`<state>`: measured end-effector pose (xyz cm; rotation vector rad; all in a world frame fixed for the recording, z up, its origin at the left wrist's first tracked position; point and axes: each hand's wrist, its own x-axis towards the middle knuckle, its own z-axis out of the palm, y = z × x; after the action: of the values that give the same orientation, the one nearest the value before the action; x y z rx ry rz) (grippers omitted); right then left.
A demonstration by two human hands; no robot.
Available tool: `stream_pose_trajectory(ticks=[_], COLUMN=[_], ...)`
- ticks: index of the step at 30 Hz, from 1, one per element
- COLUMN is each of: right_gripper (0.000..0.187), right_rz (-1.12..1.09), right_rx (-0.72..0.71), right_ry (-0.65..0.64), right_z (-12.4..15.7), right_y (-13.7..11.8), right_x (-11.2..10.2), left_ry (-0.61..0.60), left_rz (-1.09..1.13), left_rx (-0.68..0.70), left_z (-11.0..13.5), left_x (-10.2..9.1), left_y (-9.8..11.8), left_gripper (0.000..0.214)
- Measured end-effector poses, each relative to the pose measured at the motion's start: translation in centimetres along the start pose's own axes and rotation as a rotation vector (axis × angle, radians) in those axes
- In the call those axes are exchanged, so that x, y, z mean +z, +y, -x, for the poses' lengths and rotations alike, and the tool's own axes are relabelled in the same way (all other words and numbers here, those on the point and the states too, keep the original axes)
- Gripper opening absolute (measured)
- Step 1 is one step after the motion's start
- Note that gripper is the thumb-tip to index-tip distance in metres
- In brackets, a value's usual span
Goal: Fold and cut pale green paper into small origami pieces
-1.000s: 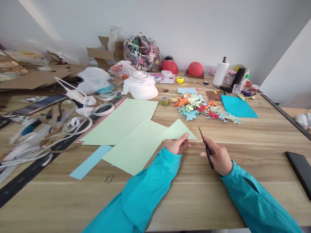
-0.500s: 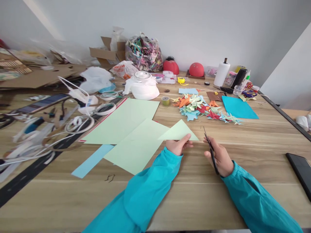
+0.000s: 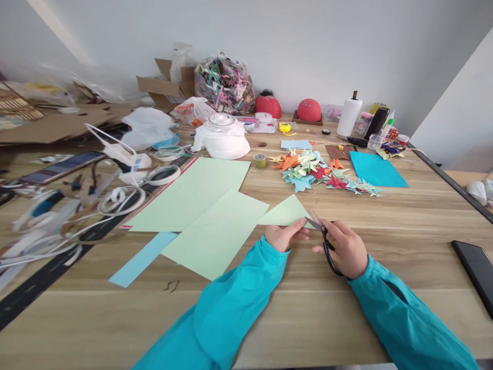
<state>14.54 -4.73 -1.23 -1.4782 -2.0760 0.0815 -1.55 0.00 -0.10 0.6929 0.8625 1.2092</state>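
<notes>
Between the thumb and fingers of my left hand (image 3: 285, 235) is a light green paper triangle (image 3: 285, 210), its long edge toward me. My right hand (image 3: 346, 247) grips black-handled scissors (image 3: 326, 241). The scissor blades are parted and lie at the triangle's right corner, close to my left thumb; whether they have cut into it I cannot make out. To the left, a light green sheet (image 3: 215, 234) overlaps a larger green sheet (image 3: 192, 190). A blue paper strip (image 3: 142, 259) pokes out from under them.
Behind my hands lies a heap of folded paper pieces (image 3: 308, 169), with a turquoise sheet (image 3: 379, 168) to its right. A phone (image 3: 475, 275) rests at the right edge. Cables (image 3: 123, 198) and tools crowd the left. A white bundle (image 3: 223, 139) stands farther back.
My right hand has swung the scissors leftward, and their opened blades are now at the triangle's right corner. My left hand still holds the triangle, slightly tilted and lower.
</notes>
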Motion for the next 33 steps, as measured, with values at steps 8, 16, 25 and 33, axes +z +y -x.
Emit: stream_pose_trajectory(ticks=[8, 16, 25, 33], right_gripper=[0.049, 0.049, 0.046, 0.047], right_rz=[0.024, 0.059, 0.056, 0.046], right_rx=[0.007, -0.009, 0.005, -0.001], right_ry=[0.019, 0.029, 0.031, 0.035], right_z=[0.10, 0.09, 0.10, 0.17], right_y=[-0.25, -0.40, -0.47, -0.43], right_x=[-0.17, -0.18, -0.30, -0.35], left_ry=[-0.016, -0.009, -0.030, -0.023], left_rz=[0.032, 0.015, 0.045, 0.045], left_rx=[-0.036, -0.073, -0.082, -0.085], left_z=[-0.19, -0.73, -0.48, -0.47], left_x=[-0.25, -0.89, -0.73, -0.58], left_y=[-0.18, -0.21, -0.21, -0.18], left_gripper=[0.042, 0.028, 0.028, 0.031])
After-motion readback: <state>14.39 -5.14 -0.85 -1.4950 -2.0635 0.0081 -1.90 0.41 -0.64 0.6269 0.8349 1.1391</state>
